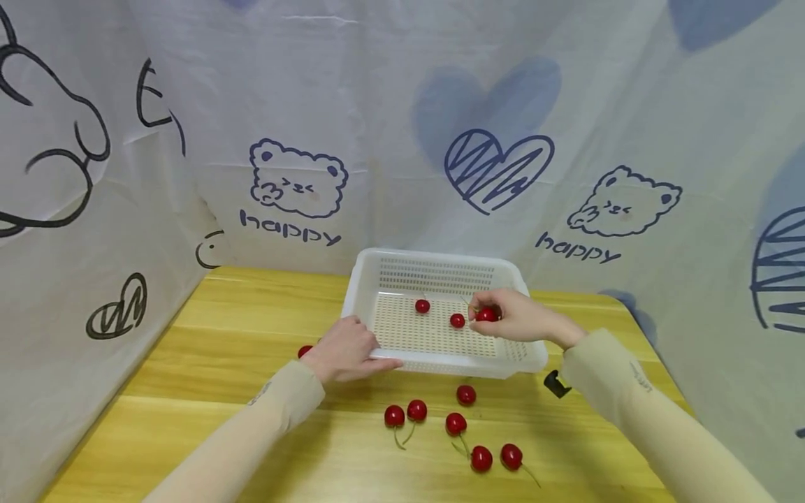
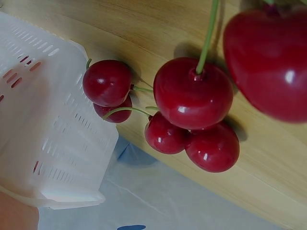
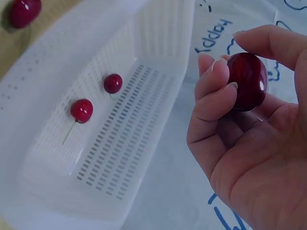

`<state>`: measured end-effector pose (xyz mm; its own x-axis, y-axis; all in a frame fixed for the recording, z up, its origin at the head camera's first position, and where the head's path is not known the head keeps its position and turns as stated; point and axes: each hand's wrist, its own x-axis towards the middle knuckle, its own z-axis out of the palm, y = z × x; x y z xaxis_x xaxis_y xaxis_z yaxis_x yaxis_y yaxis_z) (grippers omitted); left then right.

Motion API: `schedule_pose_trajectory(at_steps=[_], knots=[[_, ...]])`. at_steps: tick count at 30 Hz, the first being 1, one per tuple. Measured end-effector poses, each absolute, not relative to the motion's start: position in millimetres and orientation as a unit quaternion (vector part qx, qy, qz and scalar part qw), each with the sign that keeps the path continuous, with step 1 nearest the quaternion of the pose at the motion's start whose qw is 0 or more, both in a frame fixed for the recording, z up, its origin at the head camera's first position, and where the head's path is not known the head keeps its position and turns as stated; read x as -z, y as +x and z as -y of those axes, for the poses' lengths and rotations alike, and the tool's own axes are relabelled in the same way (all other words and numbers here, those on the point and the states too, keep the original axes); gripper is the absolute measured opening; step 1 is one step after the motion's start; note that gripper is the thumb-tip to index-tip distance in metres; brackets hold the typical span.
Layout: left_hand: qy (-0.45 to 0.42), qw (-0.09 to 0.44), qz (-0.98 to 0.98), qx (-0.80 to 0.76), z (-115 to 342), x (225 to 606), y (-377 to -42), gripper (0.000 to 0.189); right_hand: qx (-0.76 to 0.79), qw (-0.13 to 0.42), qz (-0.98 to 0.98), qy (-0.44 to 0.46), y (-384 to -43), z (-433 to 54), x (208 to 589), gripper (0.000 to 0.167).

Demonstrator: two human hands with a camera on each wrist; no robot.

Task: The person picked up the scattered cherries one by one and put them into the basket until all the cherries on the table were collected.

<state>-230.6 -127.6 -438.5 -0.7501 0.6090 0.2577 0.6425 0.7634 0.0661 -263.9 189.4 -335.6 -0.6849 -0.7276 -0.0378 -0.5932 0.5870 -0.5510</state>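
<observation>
A white slatted plastic basket (image 1: 440, 360) stands on the table with two cherries inside, one left cherry (image 1: 422, 306) and one nearer the middle (image 1: 457, 321). My left hand (image 1: 346, 349) grips its front left corner, thumb lying along the front rim. Over the basket's right part, my right hand (image 1: 518, 318) holds a red cherry (image 3: 248, 81) between thumb and curled fingers. In the left wrist view, the basket wall (image 2: 72, 143) shows at the left, with only a bit of the left hand (image 2: 17, 213) at the lower corner.
Several cherries with green stems lie on the wooden table (image 1: 251, 314) before the basket, among them a front cherry (image 1: 481, 458). Another cherry (image 1: 305, 351) sits beside the left hand. A small black object (image 1: 556, 384) is near the right sleeve. A printed white cloth (image 1: 390, 175) hangs behind.
</observation>
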Motion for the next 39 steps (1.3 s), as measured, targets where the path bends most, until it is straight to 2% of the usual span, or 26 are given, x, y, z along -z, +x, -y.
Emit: schedule_pose_trajectory(at_steps=[10,19,28,39], knots=[[-0.325,0.102,0.938,0.056,127.1,439.0,-231.0,0.053,0.271,0.14,-0.896,-0.323,-299.8,-180.3,334.9,0.007],[-0.325,0.1,0.939,0.048,127.6,439.9,-232.3,0.053,0.199,0.104,-0.932,-0.286,-327.5,-173.7,349.2,0.007],[-0.332,0.109,0.935,0.052,126.1,441.0,-234.2,0.054,0.13,0.122,-0.956,-0.233,-340.5,-166.1,368.1,0.007],[-0.324,0.097,0.94,0.051,127.4,443.8,-234.4,0.056,0.131,0.128,-0.963,-0.198,-350.9,-159.9,389.4,0.008]])
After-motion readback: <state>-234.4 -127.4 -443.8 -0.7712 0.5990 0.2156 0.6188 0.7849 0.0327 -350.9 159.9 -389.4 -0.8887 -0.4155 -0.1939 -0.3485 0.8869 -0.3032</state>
